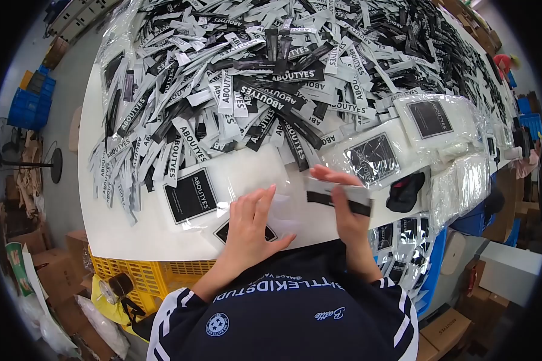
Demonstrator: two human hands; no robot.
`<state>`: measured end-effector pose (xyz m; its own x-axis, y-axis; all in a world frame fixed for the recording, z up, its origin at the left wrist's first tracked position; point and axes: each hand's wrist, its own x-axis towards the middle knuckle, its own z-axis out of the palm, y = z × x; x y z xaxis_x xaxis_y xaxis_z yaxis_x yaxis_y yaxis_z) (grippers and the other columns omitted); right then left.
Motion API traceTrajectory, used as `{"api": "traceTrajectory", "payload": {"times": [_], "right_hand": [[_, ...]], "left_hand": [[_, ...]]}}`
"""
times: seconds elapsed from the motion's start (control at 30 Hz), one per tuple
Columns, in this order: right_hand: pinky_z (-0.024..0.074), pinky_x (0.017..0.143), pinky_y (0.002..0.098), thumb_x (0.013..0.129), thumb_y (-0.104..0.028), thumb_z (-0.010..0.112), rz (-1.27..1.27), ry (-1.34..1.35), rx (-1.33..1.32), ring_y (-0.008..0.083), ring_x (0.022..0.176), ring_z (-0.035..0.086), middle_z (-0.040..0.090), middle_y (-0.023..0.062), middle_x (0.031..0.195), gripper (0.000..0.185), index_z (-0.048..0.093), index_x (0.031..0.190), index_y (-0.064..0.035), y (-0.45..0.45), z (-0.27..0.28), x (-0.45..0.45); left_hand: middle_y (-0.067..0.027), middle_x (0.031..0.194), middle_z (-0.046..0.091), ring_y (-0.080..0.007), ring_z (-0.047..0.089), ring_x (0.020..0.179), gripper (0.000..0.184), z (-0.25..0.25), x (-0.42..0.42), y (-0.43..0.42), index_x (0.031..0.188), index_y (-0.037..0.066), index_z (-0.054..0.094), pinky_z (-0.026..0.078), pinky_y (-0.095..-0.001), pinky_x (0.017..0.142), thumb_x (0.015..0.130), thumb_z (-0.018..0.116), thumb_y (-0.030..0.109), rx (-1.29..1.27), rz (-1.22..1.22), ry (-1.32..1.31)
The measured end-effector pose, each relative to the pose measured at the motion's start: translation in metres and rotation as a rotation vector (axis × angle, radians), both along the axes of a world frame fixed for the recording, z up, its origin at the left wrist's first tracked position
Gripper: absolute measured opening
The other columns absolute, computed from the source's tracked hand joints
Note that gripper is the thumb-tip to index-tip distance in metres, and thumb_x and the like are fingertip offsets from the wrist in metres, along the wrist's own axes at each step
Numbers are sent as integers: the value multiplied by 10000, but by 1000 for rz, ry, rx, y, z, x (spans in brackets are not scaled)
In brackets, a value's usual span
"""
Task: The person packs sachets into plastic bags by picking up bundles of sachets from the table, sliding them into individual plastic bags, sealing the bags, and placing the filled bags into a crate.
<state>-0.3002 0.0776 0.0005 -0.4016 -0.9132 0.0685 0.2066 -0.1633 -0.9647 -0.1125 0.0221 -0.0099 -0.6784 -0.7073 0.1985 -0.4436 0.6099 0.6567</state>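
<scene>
My left hand lies over a clear plastic bag with a black label near the table's front edge, fingers stretched out and thumb apart. My right hand is closed on a black-and-white packet, thumb on the near side and fingers behind it, held above the table. I cannot make out whether it is one packet or several together. Beyond my left hand rests a clear bag with a black ABOUTYES label. Past my right hand lie more labelled bags.
A large heap of black and white ABOUTYES packets covers the back of the white table. At right are a black cloth item and stacked clear bags. Below stand a yellow crate and a blue bin of labelled bags.
</scene>
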Motion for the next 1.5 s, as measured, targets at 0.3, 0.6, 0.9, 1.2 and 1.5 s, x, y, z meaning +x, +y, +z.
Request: {"api": "traceTrajectory", "payload": {"times": [0.3, 0.6, 0.9, 1.2, 1.5], "right_hand": [[403, 981, 342, 941, -99, 521, 304, -101, 107, 234, 1169, 533, 585, 189, 1211, 214, 575, 1098, 37, -3, -6, 24], [458, 609, 250, 948, -106, 505, 190, 682, 139, 153, 648, 607, 660, 81, 760, 225, 578, 1131, 4, 2, -2, 13], [414, 544, 306, 903, -181, 575, 1008, 220, 271, 134, 567, 492, 606, 86, 648, 227, 623, 959, 34, 3, -24, 0], [451, 583, 262, 837, -150, 666, 607, -163, 360, 58, 656, 554, 668, 13, 743, 160, 705, 915, -16, 1, -15, 10], [492, 608, 296, 838, -142, 655, 317, 383, 116, 273, 641, 643, 673, 145, 781, 157, 692, 943, -31, 20, 0, 19]], "left_hand": [[-139, 1142, 519, -286, 551, 936, 822, 11, -4, 0, 1303, 50, 420, 425, -376, 743, 623, 830, 261, 148, 117, 305], [-142, 589, 561, -254, 559, 490, 134, 14, 26, -20, 866, 20, 636, 412, -315, 474, 890, 591, 144, 382, 129, 97], [-134, 620, 570, -287, 575, 549, 113, 17, 22, -23, 837, 15, 637, 445, -337, 508, 873, 587, 109, 365, -201, 101], [-68, 629, 630, -61, 551, 522, 174, 16, 32, -24, 832, 5, 662, 417, -228, 481, 740, 757, 118, 647, 12, 188], [-81, 654, 625, -115, 555, 558, 156, 15, 11, -9, 850, -19, 661, 422, -249, 533, 849, 655, 137, 502, 53, 207]]}}
